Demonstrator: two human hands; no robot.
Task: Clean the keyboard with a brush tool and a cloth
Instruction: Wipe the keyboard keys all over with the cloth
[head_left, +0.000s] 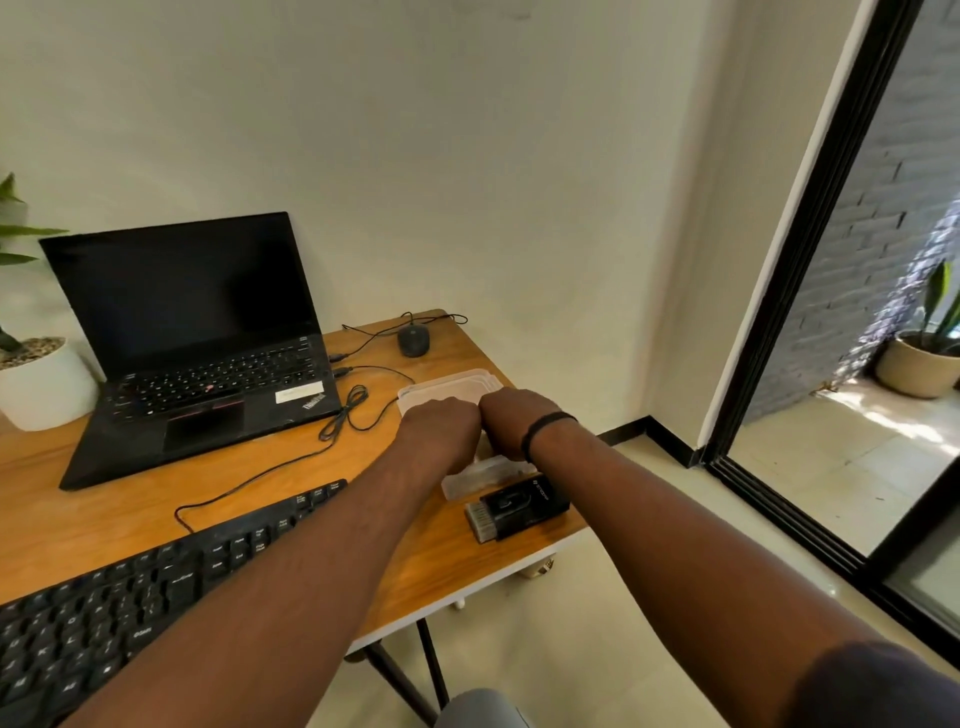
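Left hand (441, 423): knuckles up over the clear plastic container (449, 387); grip hidden, cannot tell.
Right hand (511, 418): alongside, fingers likewise hidden.
Brush tool (517, 506): near surface (405, 566) edge; a bump could drop it.
Keyboard (135, 603): nearer, left.

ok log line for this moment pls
stage: opening clear plastic box | left hand, right hand: on box | brush tool: untouched | keyboard: uncleaned

Both hands, left hand (441, 423) and right hand (511, 418), seemingly grip a clear container (457, 387).
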